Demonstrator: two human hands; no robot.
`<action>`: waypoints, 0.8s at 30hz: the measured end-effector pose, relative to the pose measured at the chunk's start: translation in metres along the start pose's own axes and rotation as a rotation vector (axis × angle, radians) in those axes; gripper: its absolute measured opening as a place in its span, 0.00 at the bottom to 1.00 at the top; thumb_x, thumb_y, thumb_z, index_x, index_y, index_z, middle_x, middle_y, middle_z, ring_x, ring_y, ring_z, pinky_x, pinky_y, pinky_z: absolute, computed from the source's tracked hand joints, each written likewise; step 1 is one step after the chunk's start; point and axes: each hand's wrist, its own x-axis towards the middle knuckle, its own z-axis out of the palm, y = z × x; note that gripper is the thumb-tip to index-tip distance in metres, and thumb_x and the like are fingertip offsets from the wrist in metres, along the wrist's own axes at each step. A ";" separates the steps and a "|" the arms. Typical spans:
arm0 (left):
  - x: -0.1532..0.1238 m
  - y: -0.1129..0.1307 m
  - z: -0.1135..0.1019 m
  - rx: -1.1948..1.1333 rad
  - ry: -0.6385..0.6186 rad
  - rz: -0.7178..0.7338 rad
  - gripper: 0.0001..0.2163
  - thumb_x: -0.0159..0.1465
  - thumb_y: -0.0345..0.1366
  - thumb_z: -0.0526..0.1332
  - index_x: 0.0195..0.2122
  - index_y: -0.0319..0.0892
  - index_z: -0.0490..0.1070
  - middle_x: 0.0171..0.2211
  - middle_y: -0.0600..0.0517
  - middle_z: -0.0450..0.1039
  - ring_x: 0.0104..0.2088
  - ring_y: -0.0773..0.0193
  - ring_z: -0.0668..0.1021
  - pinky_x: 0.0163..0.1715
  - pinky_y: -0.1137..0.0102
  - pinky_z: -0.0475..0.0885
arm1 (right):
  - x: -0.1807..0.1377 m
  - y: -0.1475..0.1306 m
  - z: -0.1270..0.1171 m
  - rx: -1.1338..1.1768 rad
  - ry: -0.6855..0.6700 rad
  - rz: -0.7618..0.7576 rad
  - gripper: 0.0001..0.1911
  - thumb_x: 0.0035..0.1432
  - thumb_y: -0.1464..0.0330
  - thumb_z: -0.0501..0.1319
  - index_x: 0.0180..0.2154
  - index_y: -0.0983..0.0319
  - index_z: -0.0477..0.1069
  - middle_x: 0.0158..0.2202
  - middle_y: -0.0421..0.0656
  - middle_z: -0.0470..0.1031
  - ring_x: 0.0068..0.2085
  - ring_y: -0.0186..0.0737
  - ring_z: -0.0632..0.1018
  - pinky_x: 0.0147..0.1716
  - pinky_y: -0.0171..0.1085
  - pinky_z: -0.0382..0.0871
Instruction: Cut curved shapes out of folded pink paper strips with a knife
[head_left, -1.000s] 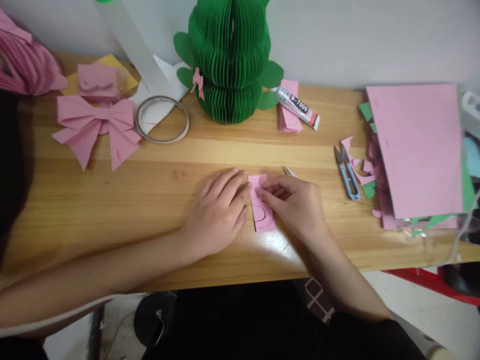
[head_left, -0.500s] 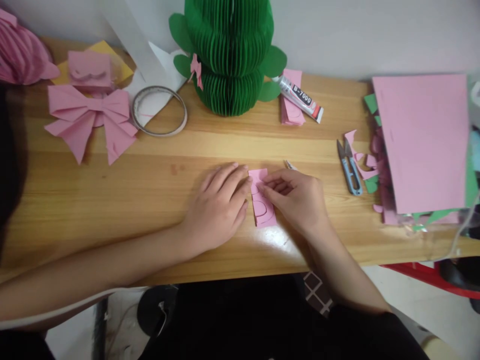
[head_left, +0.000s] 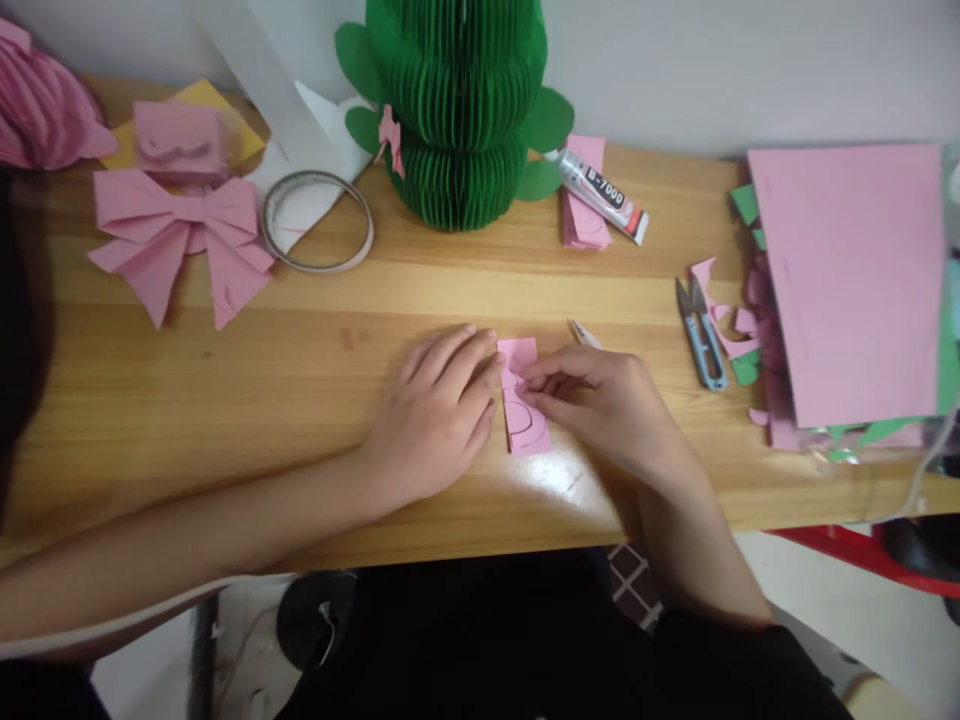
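A small pink paper strip (head_left: 523, 410) with curved pen lines lies flat on the wooden table (head_left: 300, 380). My left hand (head_left: 439, 415) rests flat beside it, fingers stretched out, fingertips touching the strip's left edge. My right hand (head_left: 600, 400) has its fingers pinched round a pen whose tip (head_left: 581, 333) pokes out above the hand; its fingertips press on the strip's upper part.
Blue thread snips (head_left: 699, 332) and pink scraps lie right of my hands. A stack of pink and green sheets (head_left: 847, 280) fills the right end. At the back stand a green honeycomb paper figure (head_left: 454, 110), a glue tube (head_left: 600, 193), a tape ring (head_left: 319, 220) and a pink bow (head_left: 180, 240).
The view shifted slightly, so everything sits a bit higher in the picture. My right hand has slid a little along the strip; the left hand stays put.
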 end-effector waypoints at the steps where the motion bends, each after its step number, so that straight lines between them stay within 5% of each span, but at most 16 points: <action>1: 0.000 0.000 0.000 0.000 0.002 0.002 0.15 0.68 0.30 0.56 0.54 0.30 0.72 0.57 0.34 0.71 0.60 0.42 0.71 0.58 0.48 0.68 | -0.001 0.000 0.000 0.008 0.003 0.011 0.04 0.51 0.74 0.67 0.32 0.62 0.80 0.28 0.41 0.80 0.27 0.33 0.78 0.30 0.35 0.76; 24: 0.001 -0.001 0.001 -0.011 -0.026 -0.017 0.17 0.68 0.37 0.60 0.53 0.29 0.73 0.57 0.33 0.71 0.59 0.39 0.71 0.57 0.46 0.69 | -0.012 -0.010 -0.004 -0.027 0.029 0.112 0.08 0.52 0.78 0.65 0.33 0.62 0.81 0.32 0.42 0.84 0.33 0.36 0.83 0.36 0.35 0.79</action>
